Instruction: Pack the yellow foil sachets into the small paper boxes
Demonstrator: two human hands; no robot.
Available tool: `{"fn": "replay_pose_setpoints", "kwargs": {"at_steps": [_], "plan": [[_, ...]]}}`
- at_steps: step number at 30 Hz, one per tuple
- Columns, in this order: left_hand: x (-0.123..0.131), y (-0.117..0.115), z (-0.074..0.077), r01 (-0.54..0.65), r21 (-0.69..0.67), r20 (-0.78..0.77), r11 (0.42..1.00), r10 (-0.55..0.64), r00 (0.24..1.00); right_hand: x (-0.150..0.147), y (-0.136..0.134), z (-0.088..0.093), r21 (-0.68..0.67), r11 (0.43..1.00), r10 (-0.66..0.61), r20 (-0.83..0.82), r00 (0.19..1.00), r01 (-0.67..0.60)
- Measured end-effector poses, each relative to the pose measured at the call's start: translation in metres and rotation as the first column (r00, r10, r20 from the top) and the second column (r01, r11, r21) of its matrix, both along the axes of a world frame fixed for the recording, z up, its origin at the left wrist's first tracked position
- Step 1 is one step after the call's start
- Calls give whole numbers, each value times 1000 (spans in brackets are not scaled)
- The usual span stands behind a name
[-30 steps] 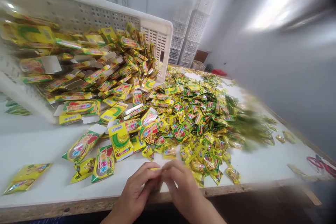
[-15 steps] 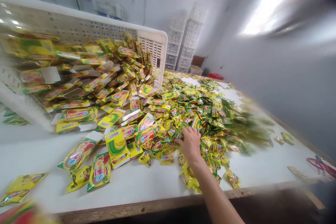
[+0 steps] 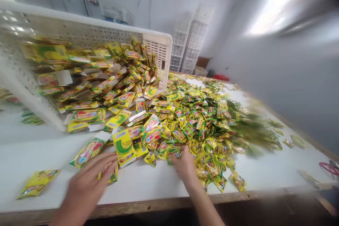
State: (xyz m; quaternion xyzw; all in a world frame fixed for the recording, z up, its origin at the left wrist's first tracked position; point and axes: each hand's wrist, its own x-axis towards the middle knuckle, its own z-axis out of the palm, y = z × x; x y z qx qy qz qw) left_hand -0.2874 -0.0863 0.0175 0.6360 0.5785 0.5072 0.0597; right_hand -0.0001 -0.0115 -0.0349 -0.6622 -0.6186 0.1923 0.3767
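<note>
My left hand [image 3: 86, 183] is blurred over the front boxes, its fingers stretched and its thumb apart. Below and between them shows part of a small yellow-green carton [image 3: 113, 177]; the rest is hidden. Closed at the near edge of the heap, my right hand [image 3: 186, 167] pinches a small green packet [image 3: 172, 155]. Around it spreads a pile of shiny yellow and green candy packets [image 3: 212, 144]. An upright yellow carton [image 3: 124, 148] with a barcode stands between the hands, and another printed carton [image 3: 90, 150] lies just beyond my left fingers.
A white plastic crate [image 3: 169, 47] lies tipped on its side, flat cartons [image 3: 90, 114] spilling from its mouth. One yellow packet [image 3: 38, 183] lies at the left of the white table [image 3: 137, 187]. Red-handled scissors [image 3: 328, 167] rest far right. Stacked crates [image 3: 190, 47] stand behind.
My left hand has come in from the lower left over the front cartons, and the blurred carton there is gone from view. My right hand has drawn back towards me, now with a green packet.
</note>
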Motion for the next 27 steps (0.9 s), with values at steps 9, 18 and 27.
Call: {"fn": "replay_pose_setpoints", "kwargs": {"at_steps": [9,18,27], "plan": [[98,104,19,-87,-95,-542,992,22,840,6,-18,4,74,994,87,-15,996,-86],[101,21,-30,-37,-87,-304,996,9,953,-7,-19,72,257,946,293,-423,857,-196],[127,14,-61,-70,8,-116,998,70,991,-9,-22,69,107,945,309,4,951,-308]]}}
